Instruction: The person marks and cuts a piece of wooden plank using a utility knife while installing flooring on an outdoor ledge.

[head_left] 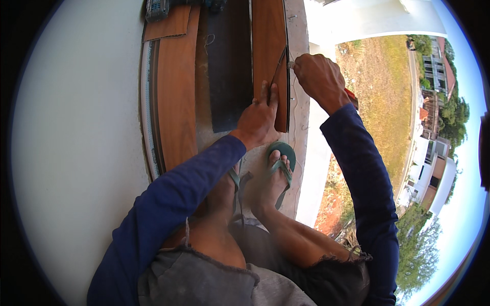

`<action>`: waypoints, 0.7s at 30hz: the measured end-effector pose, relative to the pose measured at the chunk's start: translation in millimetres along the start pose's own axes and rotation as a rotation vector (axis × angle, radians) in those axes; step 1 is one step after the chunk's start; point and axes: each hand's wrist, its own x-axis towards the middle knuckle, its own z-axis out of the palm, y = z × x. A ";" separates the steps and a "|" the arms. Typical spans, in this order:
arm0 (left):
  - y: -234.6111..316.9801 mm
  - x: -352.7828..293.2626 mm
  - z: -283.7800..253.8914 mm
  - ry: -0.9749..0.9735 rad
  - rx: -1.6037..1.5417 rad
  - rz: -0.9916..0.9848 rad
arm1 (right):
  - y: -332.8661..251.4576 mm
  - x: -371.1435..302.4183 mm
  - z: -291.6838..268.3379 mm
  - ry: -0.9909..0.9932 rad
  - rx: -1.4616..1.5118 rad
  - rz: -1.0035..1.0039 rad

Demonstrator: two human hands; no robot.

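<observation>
A reddish-brown wood-look plank (268, 46) with a dark edge runs away from me along the ledge. My left hand (258, 118) rests on its near end, fingers stretched out. Under those fingertips a thin dark strip (279, 65) slants across the plank to its right edge; I cannot make out what it is. Just past that edge, my right hand (320, 79) is closed around a red-handled tool (351, 98). A small pale tip (291, 65) pokes out by its fingers; the rest of the tool is hidden by the hand and wrist.
Left of the plank lie a black sheet (229, 66) and another brown plank (176, 97). A power tool (157, 10) sits on a short board at the far left. A white wall (81, 127) closes the left side; the concrete ledge (297, 109) drops toward dry grass at right.
</observation>
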 end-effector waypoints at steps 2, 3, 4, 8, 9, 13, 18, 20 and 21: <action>-0.1 0.0 -0.5 -0.006 0.000 -0.003 | -1.7 -3.4 -1.3 -0.004 0.012 0.002; -0.1 0.3 -0.7 -0.011 0.002 -0.007 | -1.8 -3.7 -0.6 -0.004 0.015 0.000; 0.4 0.6 -0.6 -0.016 0.004 -0.008 | -1.3 -4.5 -0.5 -0.004 0.016 0.000; 0.1 0.3 0.1 -0.002 -0.008 -0.004 | 0.5 -6.4 2.1 0.007 0.016 -0.015; 0.1 -0.1 0.9 0.005 -0.016 -0.009 | 0.2 -7.1 1.9 -0.001 0.018 -0.012; -1.4 1.0 1.6 -0.008 0.011 0.007 | -2.9 -11.4 -1.2 -0.021 0.030 0.006; -2.5 0.4 2.9 0.018 0.020 0.023 | -3.2 -13.0 -0.9 -0.033 0.032 0.014; -3.4 0.5 5.0 0.033 0.015 0.033 | -1.3 -13.4 1.0 -0.039 0.034 0.021; -4.0 0.6 5.9 0.040 0.013 0.038 | -1.2 -13.9 1.0 -0.044 0.034 0.021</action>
